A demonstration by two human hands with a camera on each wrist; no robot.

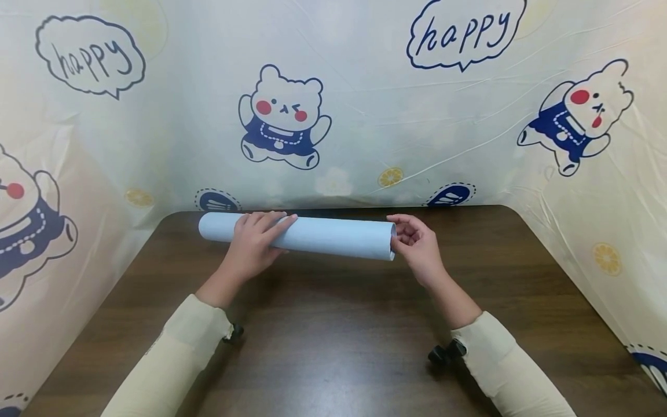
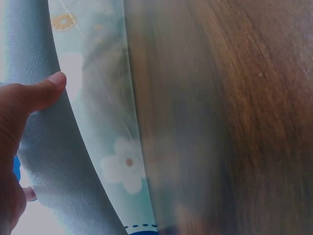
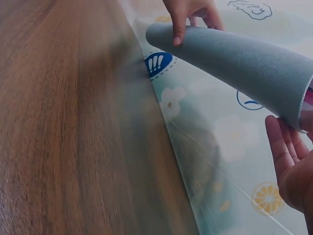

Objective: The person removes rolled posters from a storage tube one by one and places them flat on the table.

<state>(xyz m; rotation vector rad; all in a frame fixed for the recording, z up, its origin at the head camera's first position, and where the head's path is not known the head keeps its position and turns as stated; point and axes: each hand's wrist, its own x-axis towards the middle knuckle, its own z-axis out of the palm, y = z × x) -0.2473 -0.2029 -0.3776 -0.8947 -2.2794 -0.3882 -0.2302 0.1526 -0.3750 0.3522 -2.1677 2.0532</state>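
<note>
Pale-blue roll (image 1: 333,236) in both hands (image 1: 253,246) (image 1: 422,250); backdrop sheet (image 1: 365,110) reads "happy".

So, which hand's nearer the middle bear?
Left. In head view, left hand, on the roll, is roughly below the middle bear; right hand, at the roll's end, is farther off, lower right.

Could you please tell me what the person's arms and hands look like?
The left sleeve and right sleeve are pale cream, plain and slightly wrinkled. A small black device shows by each sleeve's end. The left hand and right hand are bare and ungloved.
</note>
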